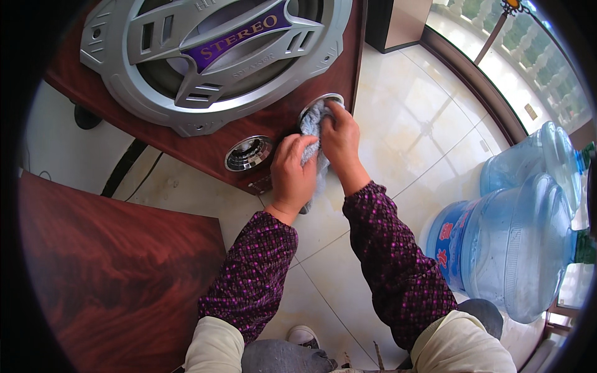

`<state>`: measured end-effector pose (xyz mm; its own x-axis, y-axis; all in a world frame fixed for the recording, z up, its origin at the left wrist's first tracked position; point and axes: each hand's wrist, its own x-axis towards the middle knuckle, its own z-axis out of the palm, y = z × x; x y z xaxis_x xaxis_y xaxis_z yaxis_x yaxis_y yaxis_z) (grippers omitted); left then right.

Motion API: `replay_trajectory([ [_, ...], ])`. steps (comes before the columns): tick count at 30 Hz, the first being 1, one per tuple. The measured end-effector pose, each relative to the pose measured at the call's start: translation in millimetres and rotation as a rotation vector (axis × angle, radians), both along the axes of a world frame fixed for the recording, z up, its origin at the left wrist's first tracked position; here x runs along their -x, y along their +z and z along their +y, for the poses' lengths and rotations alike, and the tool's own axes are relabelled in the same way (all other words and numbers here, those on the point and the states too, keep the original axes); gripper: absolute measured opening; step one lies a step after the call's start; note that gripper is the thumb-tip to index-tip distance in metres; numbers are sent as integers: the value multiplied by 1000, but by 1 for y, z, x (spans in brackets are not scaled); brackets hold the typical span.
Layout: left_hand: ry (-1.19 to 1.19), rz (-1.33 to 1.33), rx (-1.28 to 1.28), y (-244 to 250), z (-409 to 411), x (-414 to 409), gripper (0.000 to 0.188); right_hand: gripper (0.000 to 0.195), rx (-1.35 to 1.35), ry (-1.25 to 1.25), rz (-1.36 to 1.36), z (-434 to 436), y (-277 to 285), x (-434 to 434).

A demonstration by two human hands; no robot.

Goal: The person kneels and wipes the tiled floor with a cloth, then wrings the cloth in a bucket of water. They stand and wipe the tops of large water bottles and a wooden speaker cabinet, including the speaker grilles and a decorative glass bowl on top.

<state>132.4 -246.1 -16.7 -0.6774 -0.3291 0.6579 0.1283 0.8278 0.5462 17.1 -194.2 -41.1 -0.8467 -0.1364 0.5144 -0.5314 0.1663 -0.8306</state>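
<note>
A grey-blue cloth [309,126] hangs between my two hands at the front of a large wood-grain speaker cabinet [270,119]. With its fingers, my right hand [342,134] presses part of the cloth into a round, silver-rimmed recess [332,97] near the cabinet's corner. What lies inside that recess is mostly hidden by cloth and fingers. My left hand [293,169] pinches the cloth a little lower, and its loose end trails down below the hands. Left of them is a second round fitting with a shiny chrome interior [248,154]. Above, a silver speaker grille [205,109] carries a purple band.
Two blue plastic water bottles [508,247] stand at the right on the tiled floor [322,242]. A reddish wood-grain panel [126,270] occupies the lower left. A dark cable [145,179] runs behind the cabinet, and a glass door [517,60] curves along the upper right.
</note>
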Motion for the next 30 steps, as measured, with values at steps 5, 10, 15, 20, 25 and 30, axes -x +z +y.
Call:
replay_trajectory([
  [5,25,34,12,-2,-4,2,27,25,-205,-18,250,-7,8,2],
  [10,31,-26,3,-9,-8,-10,27,34,-301,62,346,-4,7,-7],
  [15,20,-43,22,-12,-3,-7,29,39,-316,127,379,8,2,2],
  [20,16,-34,36,-7,-3,-2,27,38,-278,105,317,8,5,3],
  [25,-11,-60,1,-9,-3,-5,26,31,-36,-13,-171,12,-21,-16],
  [30,-16,-14,35,8,4,-8,25,31,636,114,-675,12,-13,-10],
])
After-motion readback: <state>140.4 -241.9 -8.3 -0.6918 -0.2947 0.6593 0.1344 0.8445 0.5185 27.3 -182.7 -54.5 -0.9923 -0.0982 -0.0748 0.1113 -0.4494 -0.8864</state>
